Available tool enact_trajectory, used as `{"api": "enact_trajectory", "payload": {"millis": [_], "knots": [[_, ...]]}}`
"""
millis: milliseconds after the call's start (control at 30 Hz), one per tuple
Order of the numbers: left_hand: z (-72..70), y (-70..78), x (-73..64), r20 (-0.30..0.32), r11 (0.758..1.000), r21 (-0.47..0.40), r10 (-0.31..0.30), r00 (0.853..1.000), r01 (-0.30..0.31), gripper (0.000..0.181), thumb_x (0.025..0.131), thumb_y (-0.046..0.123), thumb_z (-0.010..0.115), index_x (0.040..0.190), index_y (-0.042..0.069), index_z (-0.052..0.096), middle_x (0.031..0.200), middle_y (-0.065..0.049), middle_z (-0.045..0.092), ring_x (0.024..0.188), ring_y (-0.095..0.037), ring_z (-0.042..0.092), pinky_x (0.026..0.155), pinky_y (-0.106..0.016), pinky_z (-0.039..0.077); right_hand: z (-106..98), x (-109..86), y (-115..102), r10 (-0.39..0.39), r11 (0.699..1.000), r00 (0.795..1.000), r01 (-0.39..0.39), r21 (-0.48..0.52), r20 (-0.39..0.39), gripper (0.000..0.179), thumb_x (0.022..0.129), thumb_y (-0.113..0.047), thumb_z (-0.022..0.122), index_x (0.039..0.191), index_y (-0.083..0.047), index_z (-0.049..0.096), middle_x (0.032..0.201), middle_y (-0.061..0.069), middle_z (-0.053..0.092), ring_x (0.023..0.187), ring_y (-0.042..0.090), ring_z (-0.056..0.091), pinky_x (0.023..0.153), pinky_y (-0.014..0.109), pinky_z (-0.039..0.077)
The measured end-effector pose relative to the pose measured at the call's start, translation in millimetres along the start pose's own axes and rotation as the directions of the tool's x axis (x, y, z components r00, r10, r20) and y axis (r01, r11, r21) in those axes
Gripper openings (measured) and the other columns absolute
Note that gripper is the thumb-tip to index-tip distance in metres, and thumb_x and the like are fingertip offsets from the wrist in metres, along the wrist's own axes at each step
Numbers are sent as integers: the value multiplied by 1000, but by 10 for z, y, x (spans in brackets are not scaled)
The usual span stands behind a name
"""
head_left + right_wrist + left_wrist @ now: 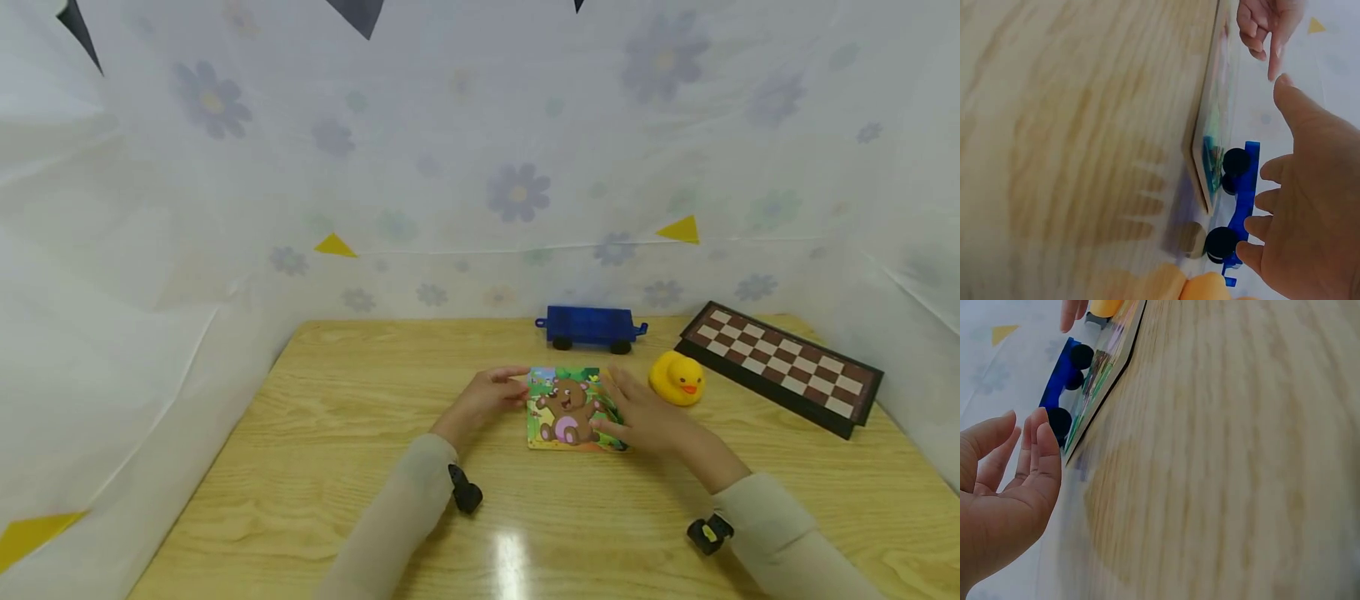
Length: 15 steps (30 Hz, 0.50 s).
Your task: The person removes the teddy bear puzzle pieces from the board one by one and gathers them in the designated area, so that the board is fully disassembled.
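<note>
A flat square picture board (pixel 553 421), printed with a brown bear on a green scene, lies on the wooden table. Its left edge is beside my left hand (pixel 483 404), whose fingers are loosely bent and hold nothing; in the left wrist view there is a gap between thumb and fingers of that hand (pixel 1016 500). My right hand (pixel 651 418) is over the board's right side, fingers spread, covering part of the picture. The right wrist view shows this hand (pixel 1316 206) above the board's edge (pixel 1200 137), with nothing in its grasp.
Behind the board stands a blue toy wagon (pixel 588 325) with black wheels. A yellow rubber duck (pixel 675 379) sits just right of my right hand, and a brown-and-white checkerboard (pixel 780 362) lies farther right. Flower-printed sheets (pixel 450 167) enclose the table's back and sides.
</note>
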<state>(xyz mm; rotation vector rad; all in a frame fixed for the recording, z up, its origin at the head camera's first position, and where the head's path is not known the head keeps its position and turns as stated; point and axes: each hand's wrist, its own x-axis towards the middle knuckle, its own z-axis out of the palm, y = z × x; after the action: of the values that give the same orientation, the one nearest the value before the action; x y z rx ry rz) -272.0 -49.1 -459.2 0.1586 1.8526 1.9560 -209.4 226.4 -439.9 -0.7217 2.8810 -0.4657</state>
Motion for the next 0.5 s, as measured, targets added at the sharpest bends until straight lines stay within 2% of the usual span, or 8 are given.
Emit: {"api": "enact_trajectory", "payload": {"millis": [100,233,500], "knots": [[7,-57,69,2,1000,-12,-18,1000,18,38,92,0,58,130,-1,55,90,-6,64,77,-13,64,75,-28,55,49,9,12,-17,999,1000,18,-49,13,83,94,-56,47,148,2,23,152,29,10,138,48,11,108,61,20],[39,-94,148,-11,999,20,-35,999,35,38,91,-2,60,128,-2,57,90,-8,62,76,-13,63,72,-26,55,92,17,27,-31,994,999,32,-100,15,81,93,-58,44,148,0,27,151,30,15,136,50,16,107,62,22],[116,-89,235,-51,994,100,-46,998,51,41,87,-7,61,128,-2,56,91,-13,61,73,-14,63,69,-27,56,120,72,57,-9,994,999,14,-105,48,82,93,-61,42,149,-4,25,152,27,16,137,48,16,105,66,20]]}}
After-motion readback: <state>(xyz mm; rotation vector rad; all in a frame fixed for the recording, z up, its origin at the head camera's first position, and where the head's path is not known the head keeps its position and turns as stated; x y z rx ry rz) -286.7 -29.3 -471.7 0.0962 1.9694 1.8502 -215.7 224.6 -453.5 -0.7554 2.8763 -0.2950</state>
